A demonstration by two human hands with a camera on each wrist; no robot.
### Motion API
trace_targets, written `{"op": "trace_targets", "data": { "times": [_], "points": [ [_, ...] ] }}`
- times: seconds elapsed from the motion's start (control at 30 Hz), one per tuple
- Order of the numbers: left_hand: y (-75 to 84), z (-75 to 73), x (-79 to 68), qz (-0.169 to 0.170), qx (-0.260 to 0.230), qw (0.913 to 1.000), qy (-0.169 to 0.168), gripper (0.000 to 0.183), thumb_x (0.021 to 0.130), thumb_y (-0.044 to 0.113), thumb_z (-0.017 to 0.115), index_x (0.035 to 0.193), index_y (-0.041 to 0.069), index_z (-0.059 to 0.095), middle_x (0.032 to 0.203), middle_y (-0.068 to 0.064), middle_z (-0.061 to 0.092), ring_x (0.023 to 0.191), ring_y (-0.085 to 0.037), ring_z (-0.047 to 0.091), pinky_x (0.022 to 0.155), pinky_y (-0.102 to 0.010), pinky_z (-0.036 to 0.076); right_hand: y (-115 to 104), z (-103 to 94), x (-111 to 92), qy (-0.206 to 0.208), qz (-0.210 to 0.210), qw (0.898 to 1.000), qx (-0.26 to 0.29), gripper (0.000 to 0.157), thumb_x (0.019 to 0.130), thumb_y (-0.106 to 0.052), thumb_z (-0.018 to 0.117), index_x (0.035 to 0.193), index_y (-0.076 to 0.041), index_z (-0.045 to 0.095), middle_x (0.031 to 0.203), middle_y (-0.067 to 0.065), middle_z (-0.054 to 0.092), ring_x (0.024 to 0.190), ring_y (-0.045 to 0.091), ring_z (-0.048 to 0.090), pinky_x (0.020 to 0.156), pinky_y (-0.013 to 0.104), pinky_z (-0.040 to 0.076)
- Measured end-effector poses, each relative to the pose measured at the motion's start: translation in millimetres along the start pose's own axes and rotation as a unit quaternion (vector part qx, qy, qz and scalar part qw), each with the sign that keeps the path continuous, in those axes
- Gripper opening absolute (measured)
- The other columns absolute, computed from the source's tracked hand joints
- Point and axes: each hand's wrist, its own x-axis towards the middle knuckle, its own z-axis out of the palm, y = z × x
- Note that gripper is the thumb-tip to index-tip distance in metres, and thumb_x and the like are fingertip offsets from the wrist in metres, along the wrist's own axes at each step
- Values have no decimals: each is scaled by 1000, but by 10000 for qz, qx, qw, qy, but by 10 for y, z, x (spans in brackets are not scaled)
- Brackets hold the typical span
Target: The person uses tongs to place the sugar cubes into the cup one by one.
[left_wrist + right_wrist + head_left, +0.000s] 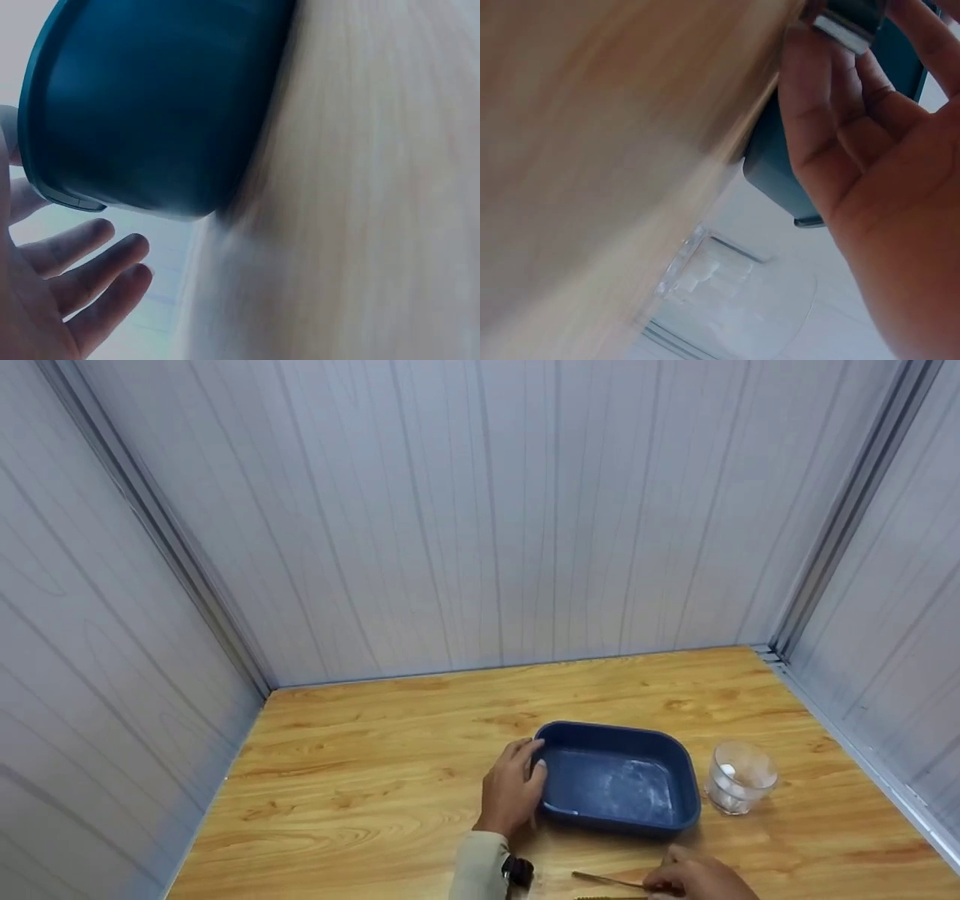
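Observation:
A dark blue rectangular baking dish point(592, 784) sits on the wooden table. At its left end is my left hand point(511, 791), thumb and fingertips at the rim. The left wrist view shows the dish wall point(150, 112) close up, with several of that hand's fingers point(101, 285) spread and fairly straight outside it. Below the dish's front right corner, my right hand point(696, 876) pinches a thin brown stick point(606, 879) that points left. In the right wrist view a dark piece with a shiny silver edge point(844, 31) shows at the fingertips; what kind of tool it is, I cannot tell.
Right of the dish stands a clear glass point(757, 776) holding several white lumps point(727, 789). A yellow, ridged thing point(611, 898) shows at the bottom edge of the head view. Pale panel walls point(480, 525) enclose the wooden table point(360, 780) at the back and sides.

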Motion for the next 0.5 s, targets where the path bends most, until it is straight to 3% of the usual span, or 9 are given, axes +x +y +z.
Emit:
{"op": "trace_targets", "data": {
  "times": [0.1,0.2,0.37,0.5],
  "points": [
    [23,8,30,129,243,9995,156,34,88,28,59,121,24,63,119,3,58,99,-17,60,78,-39,49,1,21,6,64,30,9997,-224,20,80,-42,69,90,-25,74,77,-19,44,66,-5,39,52,15,33],
    [39,-5,51,198,407,9987,234,33,88,29,59,119,23,65,117,2,59,99,-19,60,79,-39,49,-10,28,19,-151,354,9991,-199,21,80,-44,68,91,-27,74,76,-19,43,66,-4,39,51,17,33],
    [60,-50,99,216,573,9981,79,34,89,35,54,118,22,65,116,-1,59,100,-19,60,82,-39,48,-56,-30,68,-612,1094,9921,-71,29,82,-49,64,97,-26,73,75,-16,43,64,-2,39,51,20,33],
    [72,-64,141,264,633,9976,-7,35,90,38,52,119,22,65,116,-1,59,99,-20,59,82,-39,48,-82,-139,89,-422,1264,9910,-142,28,86,-46,60,96,-23,72,80,-17,49,67,-2,44,53,21,38]
  ]
}}
